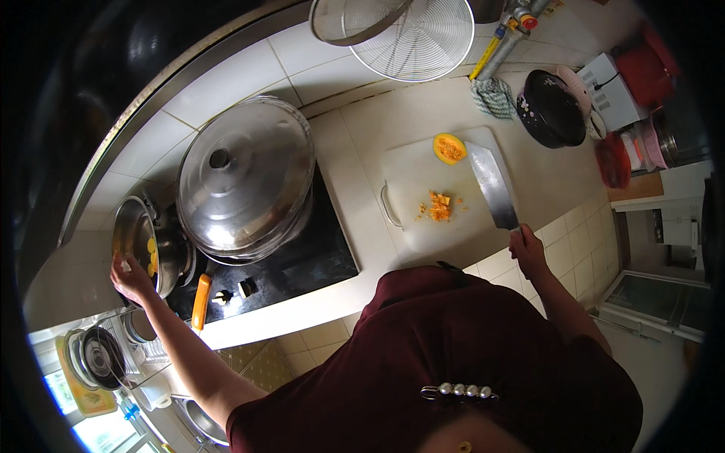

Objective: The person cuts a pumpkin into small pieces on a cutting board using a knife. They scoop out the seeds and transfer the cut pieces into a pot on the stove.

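My right hand (528,251) grips the handle of a broad-bladed kitchen knife (490,184). Its blade lies over the right side of a white cutting board (413,170), the tip beside a cut piece of pumpkin (450,148). That piece shows its seedy hollow. A small heap of orange pumpkin seeds and pulp (439,206) rests mid-board. Far to the left, my left hand (132,278) is at the near rim of a stainless steel bowl (165,255). Yellow pieces (152,255) lie inside the bowl. Whether the fingers hold anything is unclear.
A large lidded steel pot (246,175) stands on the black cooktop (317,255). An orange handle (201,300) sticks out past the cooktop's front. Wire strainers (416,39) hang on the wall. A cloth (491,97) and a dark flowered basin (552,110) sit at the back right.
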Motion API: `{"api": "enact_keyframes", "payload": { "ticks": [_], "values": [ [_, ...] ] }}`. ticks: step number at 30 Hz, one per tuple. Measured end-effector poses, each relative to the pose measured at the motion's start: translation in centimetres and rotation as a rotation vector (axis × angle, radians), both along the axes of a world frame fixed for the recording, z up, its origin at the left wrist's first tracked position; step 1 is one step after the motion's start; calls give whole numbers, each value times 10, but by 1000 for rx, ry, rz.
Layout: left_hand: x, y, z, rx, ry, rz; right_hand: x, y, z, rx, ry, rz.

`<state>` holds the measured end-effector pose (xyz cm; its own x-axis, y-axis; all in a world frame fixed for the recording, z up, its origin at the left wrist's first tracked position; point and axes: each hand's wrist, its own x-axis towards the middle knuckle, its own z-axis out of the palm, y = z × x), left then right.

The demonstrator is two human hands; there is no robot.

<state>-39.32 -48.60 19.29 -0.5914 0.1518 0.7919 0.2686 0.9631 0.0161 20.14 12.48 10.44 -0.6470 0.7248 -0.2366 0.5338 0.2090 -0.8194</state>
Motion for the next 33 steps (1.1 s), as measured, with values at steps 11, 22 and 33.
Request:
{"api": "enact_keyframes", "payload": {
  "ticks": [11,22,33],
  "values": [
    [302,282,-43,98,-626,-748,33,59,-31,267,-216,256],
    [463,346,-129,344,-1140,-528,-84,146,-54,666,-18,802],
    [508,357,-133,248,-1032,-409,-78,162,-64,689,92,1124]
  ]
}}
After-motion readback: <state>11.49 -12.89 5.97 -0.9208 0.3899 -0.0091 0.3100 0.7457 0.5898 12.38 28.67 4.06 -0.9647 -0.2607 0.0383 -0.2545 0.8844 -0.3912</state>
